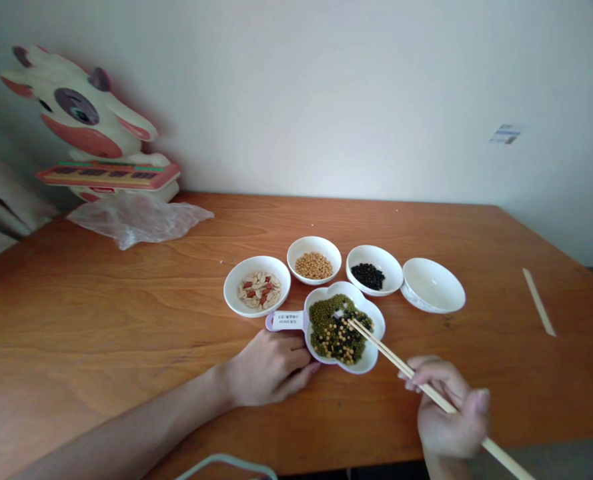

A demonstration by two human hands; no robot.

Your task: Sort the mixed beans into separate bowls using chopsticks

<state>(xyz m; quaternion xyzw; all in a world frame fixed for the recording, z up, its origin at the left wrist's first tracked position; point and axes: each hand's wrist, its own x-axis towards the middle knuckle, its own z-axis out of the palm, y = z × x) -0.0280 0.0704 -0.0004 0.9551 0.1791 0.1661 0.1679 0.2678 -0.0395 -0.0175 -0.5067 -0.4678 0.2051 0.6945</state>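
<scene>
A white flower-shaped dish (375,320) with a labelled lilac handle (286,321) holds mixed green, black and yellow beans (337,330). My left hand (271,367) lies below the handle, its curled fingers closed against the dish's left edge; the fingertips are partly hidden. My right hand (449,407) is closed around a pair of wooden chopsticks (401,367). Their tips meet among the beans; whether a bean is pinched between them I cannot tell. Behind the dish stand white bowls of peanuts (260,291), yellow soybeans (314,265) and black beans (368,276), plus an empty white bowl (433,285).
A cow-shaped toy keyboard (109,175) stands at the back left, with a crumpled clear plastic bag (143,219) in front. On the right of the wooden table (126,300) lies a paper chopstick sleeve or strip (539,302). A pale cable (226,459) curves along the front edge.
</scene>
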